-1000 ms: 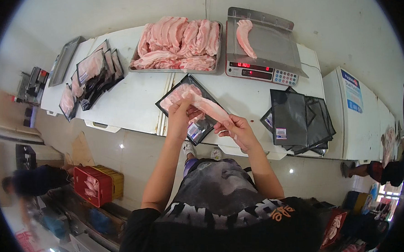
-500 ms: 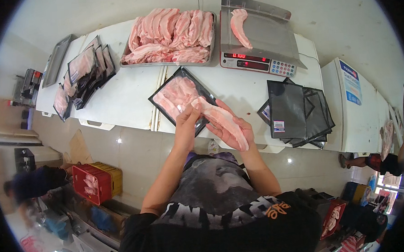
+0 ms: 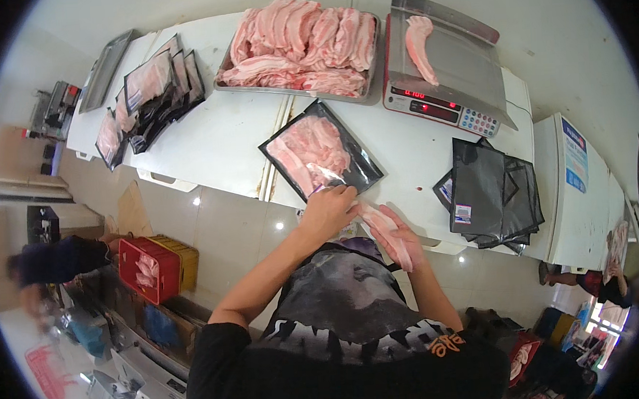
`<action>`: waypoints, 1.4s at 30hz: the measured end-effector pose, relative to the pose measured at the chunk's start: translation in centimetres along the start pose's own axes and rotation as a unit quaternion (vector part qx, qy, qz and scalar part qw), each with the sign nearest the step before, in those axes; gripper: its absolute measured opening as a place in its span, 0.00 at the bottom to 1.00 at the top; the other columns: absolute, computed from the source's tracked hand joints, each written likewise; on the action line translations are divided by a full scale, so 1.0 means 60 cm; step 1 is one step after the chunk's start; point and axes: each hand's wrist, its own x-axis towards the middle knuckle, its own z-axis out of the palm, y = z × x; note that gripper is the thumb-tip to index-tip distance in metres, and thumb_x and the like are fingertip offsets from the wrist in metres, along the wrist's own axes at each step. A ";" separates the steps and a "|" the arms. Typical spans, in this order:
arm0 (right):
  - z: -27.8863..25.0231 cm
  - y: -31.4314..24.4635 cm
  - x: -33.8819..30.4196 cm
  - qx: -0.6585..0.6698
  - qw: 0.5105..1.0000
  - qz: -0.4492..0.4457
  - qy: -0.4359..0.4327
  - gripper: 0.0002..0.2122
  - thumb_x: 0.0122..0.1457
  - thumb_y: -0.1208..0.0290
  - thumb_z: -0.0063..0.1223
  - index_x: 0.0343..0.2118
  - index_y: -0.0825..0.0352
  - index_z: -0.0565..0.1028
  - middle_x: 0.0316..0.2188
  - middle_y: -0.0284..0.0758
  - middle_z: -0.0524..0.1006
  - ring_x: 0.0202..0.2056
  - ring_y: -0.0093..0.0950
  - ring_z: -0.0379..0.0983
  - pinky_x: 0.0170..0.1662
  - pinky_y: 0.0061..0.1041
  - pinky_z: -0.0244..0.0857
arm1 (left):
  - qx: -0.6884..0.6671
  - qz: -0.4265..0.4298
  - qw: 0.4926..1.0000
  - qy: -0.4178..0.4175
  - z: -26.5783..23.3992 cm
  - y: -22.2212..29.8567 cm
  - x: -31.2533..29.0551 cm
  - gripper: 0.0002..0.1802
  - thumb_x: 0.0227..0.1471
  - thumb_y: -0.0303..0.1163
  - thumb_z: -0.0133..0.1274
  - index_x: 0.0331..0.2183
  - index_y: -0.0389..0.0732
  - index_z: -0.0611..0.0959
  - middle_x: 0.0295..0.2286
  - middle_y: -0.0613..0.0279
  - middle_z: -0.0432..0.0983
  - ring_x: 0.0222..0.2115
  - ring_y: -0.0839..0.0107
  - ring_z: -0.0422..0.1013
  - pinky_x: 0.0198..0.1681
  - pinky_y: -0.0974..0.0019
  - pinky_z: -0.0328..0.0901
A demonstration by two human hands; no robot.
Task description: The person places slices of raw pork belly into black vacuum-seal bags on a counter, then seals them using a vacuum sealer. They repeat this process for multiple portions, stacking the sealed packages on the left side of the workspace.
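My right hand (image 3: pixel 406 235) is wrapped around a long strip of pork belly (image 3: pixel 383 225), which slants down along its palm. My left hand (image 3: pixel 329 212) is closed at the strip's upper end, its fingers bent over the near corner of a black-edged clear pouch (image 3: pixel 365 170). Whether those fingers also pinch the pouch is hidden. Inside the pouch, pale pork slices (image 3: pixel 315 150) lie flat behind the clear front. Beyond it, a metal tray (image 3: pixel 292 91) is heaped with pork belly strips (image 3: pixel 289 35).
A digital scale (image 3: pixel 463 44) with one pork strip (image 3: pixel 420 50) on its pan stands at the far right. Empty black pouches (image 3: pixel 486 183) lie stacked near the right end. Filled pouches (image 3: pixel 151 85) and a bare metal tray (image 3: pixel 108 70) are on the left. A red crate (image 3: pixel 150 270) stands on the floor.
Both hands have drawn nearer my body with the pork strip, off the pouch's middle. My left hand has come to the pouch's near corner. The whole view has shifted.
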 end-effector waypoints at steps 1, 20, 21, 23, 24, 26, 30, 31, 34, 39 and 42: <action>0.005 0.007 0.011 -0.004 1.000 0.009 0.000 0.36 0.58 0.85 0.47 0.73 0.67 0.56 0.68 0.54 0.62 0.68 0.45 0.64 0.72 0.41 0.59 | 0.000 0.013 1.000 -0.013 0.008 -0.010 0.001 0.12 0.51 0.35 0.62 0.28 0.38 0.78 0.26 0.51 0.79 0.29 0.47 0.78 0.32 0.49 0.72; 0.179 0.056 0.284 -0.246 0.957 -0.109 -0.109 0.31 0.64 0.75 0.48 0.71 0.68 0.60 0.67 0.44 0.66 0.64 0.34 0.68 0.69 0.33 0.61 | -0.183 0.103 0.978 0.004 -0.022 -0.042 0.025 0.01 0.47 0.24 0.56 0.27 0.39 0.80 0.23 0.52 0.77 0.26 0.49 0.77 0.31 0.49 0.72; 0.186 0.056 0.293 -0.255 0.954 -0.110 -0.110 0.31 0.64 0.75 0.48 0.71 0.69 0.60 0.67 0.43 0.66 0.64 0.34 0.68 0.70 0.33 0.61 | -0.187 0.101 0.977 -0.003 -0.024 -0.044 0.026 0.01 0.46 0.24 0.56 0.26 0.38 0.79 0.23 0.51 0.77 0.26 0.49 0.77 0.32 0.49 0.72; 0.198 0.056 0.307 -0.270 0.950 -0.111 -0.110 0.30 0.64 0.74 0.48 0.71 0.69 0.61 0.68 0.43 0.66 0.65 0.34 0.67 0.70 0.33 0.60 | -0.200 0.112 0.973 -0.002 -0.027 -0.047 0.027 0.02 0.46 0.24 0.56 0.26 0.38 0.79 0.23 0.51 0.76 0.26 0.49 0.77 0.32 0.49 0.72; 0.202 0.057 0.313 -0.274 0.949 -0.112 -0.110 0.30 0.64 0.74 0.48 0.71 0.69 0.61 0.68 0.43 0.66 0.65 0.34 0.67 0.70 0.32 0.60 | -0.204 0.117 0.972 -0.002 -0.033 -0.050 0.029 0.02 0.46 0.24 0.57 0.26 0.38 0.79 0.23 0.50 0.76 0.26 0.49 0.76 0.32 0.50 0.72; 0.209 0.059 0.324 -0.282 0.947 -0.112 -0.109 0.30 0.65 0.73 0.48 0.71 0.69 0.61 0.68 0.43 0.65 0.66 0.33 0.66 0.71 0.32 0.59 | -0.219 0.127 0.967 -0.008 -0.043 -0.055 0.034 0.03 0.45 0.24 0.56 0.26 0.37 0.79 0.23 0.50 0.76 0.27 0.48 0.76 0.36 0.49 0.72; 0.222 0.069 0.344 -0.292 0.944 -0.111 -0.108 0.30 0.65 0.73 0.48 0.71 0.70 0.61 0.69 0.43 0.64 0.67 0.33 0.65 0.71 0.31 0.58 | -0.237 0.166 0.957 -0.009 -0.038 -0.072 0.036 0.04 0.44 0.24 0.56 0.26 0.36 0.78 0.23 0.48 0.75 0.30 0.45 0.76 0.42 0.47 0.71; 0.224 0.072 0.347 -0.293 0.944 -0.112 -0.107 0.30 0.65 0.72 0.48 0.71 0.70 0.61 0.69 0.43 0.64 0.68 0.33 0.64 0.72 0.31 0.57 | -0.242 0.166 0.956 -0.018 -0.039 -0.074 0.036 0.04 0.43 0.24 0.56 0.27 0.36 0.78 0.23 0.48 0.76 0.31 0.45 0.76 0.43 0.47 0.70; 0.232 0.077 0.353 -0.295 0.943 -0.111 -0.104 0.29 0.65 0.72 0.48 0.70 0.70 0.62 0.69 0.43 0.64 0.68 0.33 0.63 0.72 0.32 0.56 | -0.253 0.172 0.951 -0.037 -0.048 -0.079 0.037 0.06 0.42 0.24 0.56 0.27 0.36 0.78 0.24 0.48 0.76 0.32 0.44 0.75 0.45 0.46 0.69; 0.254 0.082 0.356 -0.262 0.956 -0.097 -0.089 0.29 0.66 0.71 0.49 0.70 0.71 0.62 0.69 0.44 0.64 0.69 0.36 0.62 0.73 0.35 0.53 | -0.241 0.191 0.946 -0.107 -0.063 -0.093 0.042 0.10 0.40 0.24 0.57 0.30 0.35 0.79 0.26 0.48 0.78 0.32 0.44 0.76 0.45 0.46 0.70; 0.274 0.088 0.354 -0.198 0.975 -0.074 -0.067 0.29 0.66 0.71 0.49 0.70 0.71 0.62 0.69 0.45 0.64 0.70 0.37 0.61 0.74 0.37 0.51 | -0.269 0.208 0.933 -0.119 -0.052 -0.101 0.044 0.12 0.38 0.23 0.58 0.31 0.35 0.79 0.26 0.46 0.78 0.33 0.44 0.77 0.42 0.45 0.71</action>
